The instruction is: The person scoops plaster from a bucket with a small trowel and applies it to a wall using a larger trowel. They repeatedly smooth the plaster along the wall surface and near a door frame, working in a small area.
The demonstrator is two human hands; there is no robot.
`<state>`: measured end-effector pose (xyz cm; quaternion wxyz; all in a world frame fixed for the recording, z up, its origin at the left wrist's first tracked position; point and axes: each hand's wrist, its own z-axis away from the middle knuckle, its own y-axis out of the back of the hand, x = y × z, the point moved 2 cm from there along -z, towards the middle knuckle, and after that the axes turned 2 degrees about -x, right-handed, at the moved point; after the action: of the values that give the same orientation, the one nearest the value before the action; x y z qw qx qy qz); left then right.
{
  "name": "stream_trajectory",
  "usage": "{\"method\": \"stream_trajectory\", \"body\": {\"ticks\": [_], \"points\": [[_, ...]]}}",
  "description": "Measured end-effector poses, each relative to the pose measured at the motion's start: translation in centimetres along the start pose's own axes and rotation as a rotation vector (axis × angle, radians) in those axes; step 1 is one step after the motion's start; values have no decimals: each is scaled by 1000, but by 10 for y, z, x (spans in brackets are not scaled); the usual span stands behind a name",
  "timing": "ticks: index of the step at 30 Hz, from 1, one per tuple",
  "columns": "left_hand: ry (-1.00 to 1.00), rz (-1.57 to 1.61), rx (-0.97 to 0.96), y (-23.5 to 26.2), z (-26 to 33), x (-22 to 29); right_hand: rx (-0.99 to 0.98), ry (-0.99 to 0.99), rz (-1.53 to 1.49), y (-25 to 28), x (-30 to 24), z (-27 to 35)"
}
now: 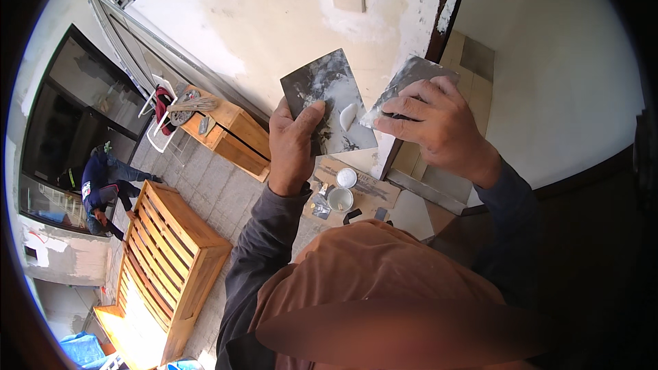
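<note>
My left hand (pixel 293 144) grips a dark, flat, square putty scraper (pixel 322 72), its thumb pressed on the face. White smears cover that blade, and a small thick dab of white putty (pixel 348 117) lies near its right side. Closed round a second dark putty scraper (pixel 415 70), my right hand (pixel 442 123) has its fingers spread along the face. The corner of this second blade, coated in white, is close to the right edge of the first one. Both are held up in front of a patchy white and beige wall (pixel 267 24).
Below stand two round tubs (pixel 340 199) on flattened cardboard (pixel 380 193). A doorway with a dark frame (pixel 447 10) and a step is at right. Leftward are a wooden cabinet (pixel 240 138), a white chair (pixel 161 138), and a slatted wooden frame (pixel 157 247) with another person (pixel 103 181) bending over it.
</note>
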<state>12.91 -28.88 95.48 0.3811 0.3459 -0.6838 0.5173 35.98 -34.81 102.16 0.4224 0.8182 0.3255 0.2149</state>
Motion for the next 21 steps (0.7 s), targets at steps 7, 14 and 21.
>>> {"method": "stream_trajectory", "body": {"ticks": [7, 14, 21], "points": [[-181, 26, 283, 75, 10, -1, 173, -137, 226, 28, 40, 20], [144, 42, 556, 175, 72, -78, 358, 51, 1080, 81, 163, 11], [223, 168, 760, 222, 116, -135, 345, 167, 1247, 90, 205, -9]]}}
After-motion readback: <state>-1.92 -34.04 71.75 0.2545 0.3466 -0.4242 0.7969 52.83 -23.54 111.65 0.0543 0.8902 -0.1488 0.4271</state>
